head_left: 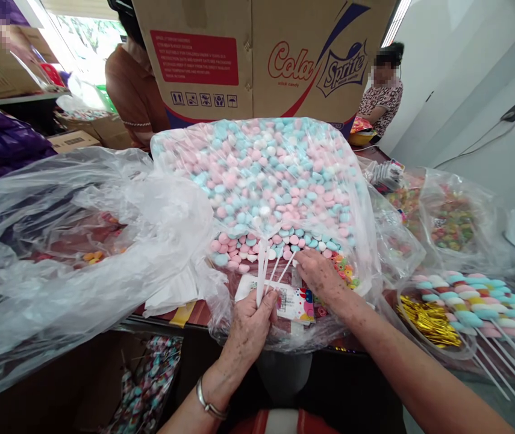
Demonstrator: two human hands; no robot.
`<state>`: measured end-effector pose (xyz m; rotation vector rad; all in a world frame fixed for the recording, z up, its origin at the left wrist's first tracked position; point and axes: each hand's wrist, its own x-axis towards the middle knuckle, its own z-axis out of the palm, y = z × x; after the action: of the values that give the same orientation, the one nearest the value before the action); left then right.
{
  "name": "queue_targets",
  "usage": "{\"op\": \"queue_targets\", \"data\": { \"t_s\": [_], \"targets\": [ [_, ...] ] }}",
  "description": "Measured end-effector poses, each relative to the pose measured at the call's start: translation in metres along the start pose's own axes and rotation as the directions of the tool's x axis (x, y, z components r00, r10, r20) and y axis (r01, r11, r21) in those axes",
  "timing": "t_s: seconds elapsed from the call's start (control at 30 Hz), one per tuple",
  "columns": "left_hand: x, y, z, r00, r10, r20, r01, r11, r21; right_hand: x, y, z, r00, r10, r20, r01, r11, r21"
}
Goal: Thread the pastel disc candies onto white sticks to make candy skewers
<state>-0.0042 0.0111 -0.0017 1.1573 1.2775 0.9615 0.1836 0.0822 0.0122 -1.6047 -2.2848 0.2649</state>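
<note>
My left hand is closed around a small bunch of white sticks that point up toward a big clear bag of pink, blue and white candies. My right hand reaches into the open mouth of that bag, fingers pinched on the end of one white stick among the loose candies. A printed card lies under both hands. A silver bracelet sits on my left wrist.
A crumpled clear bag fills the left. Finished candy skewers and gold twist ties lie at the right, beside bags of mixed sweets. A Cola Sprite carton stands behind. Two people work at the back.
</note>
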Motion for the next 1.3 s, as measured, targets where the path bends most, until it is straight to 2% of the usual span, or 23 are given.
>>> {"op": "queue_targets", "data": {
  "t_s": [0.07,0.1,0.13,0.2,0.27,0.3,0.37,0.43,0.77,1.0,1.13,1.3],
  "targets": [
    [0.001,-0.002,0.000,1.000,0.016,0.004,-0.017,1.000,0.018,0.002,0.005,-0.002,0.984,0.173,-0.049,-0.155,0.952,0.265],
    [0.002,-0.003,0.000,1.000,0.023,0.002,-0.023,0.999,0.025,0.003,0.007,-0.004,0.961,0.272,-0.050,-0.225,0.873,0.434],
    [0.002,-0.004,0.001,1.000,0.028,-0.002,-0.028,0.999,0.031,0.003,0.009,-0.006,0.932,0.361,-0.026,-0.273,0.749,0.604],
    [0.002,-0.003,0.001,0.999,0.033,0.002,-0.033,0.998,0.044,0.002,0.011,-0.010,0.885,0.459,0.077,-0.291,0.417,0.861],
    [0.002,-0.001,0.001,0.999,0.031,0.025,-0.033,0.997,0.075,0.001,0.011,-0.014,0.871,0.461,0.171,-0.252,0.119,0.960],
    [0.001,0.001,0.001,0.999,0.028,0.040,-0.032,0.995,0.095,0.001,0.010,-0.016,0.870,0.449,0.201,-0.234,0.018,0.972],
    [0.001,0.004,0.000,0.998,0.021,0.058,-0.029,0.991,0.129,0.000,0.006,-0.019,0.872,0.427,0.240,-0.218,-0.102,0.971],
    [0.001,0.005,0.000,0.998,0.025,0.057,-0.033,0.989,0.145,0.000,0.002,-0.021,0.872,0.416,0.259,-0.213,-0.154,0.965],
    [0.003,0.002,0.003,0.998,0.066,0.018,-0.068,0.979,0.193,-0.001,-0.007,-0.028,0.894,0.399,0.207,-0.173,-0.119,0.978],
    [0.001,0.012,0.003,0.996,0.080,0.032,-0.084,0.979,0.185,-0.003,-0.010,-0.028,0.889,0.420,0.182,-0.209,0.020,0.978],
    [0.001,0.012,0.003,0.995,0.097,0.019,-0.099,0.981,0.165,-0.006,-0.008,-0.023,0.912,0.396,0.108,-0.205,0.212,0.955],
    [0.001,0.011,0.004,0.996,0.084,0.006,-0.084,0.983,0.164,-0.012,-0.002,-0.019,0.958,0.287,-0.016,-0.168,0.605,0.778]
  ]
}}
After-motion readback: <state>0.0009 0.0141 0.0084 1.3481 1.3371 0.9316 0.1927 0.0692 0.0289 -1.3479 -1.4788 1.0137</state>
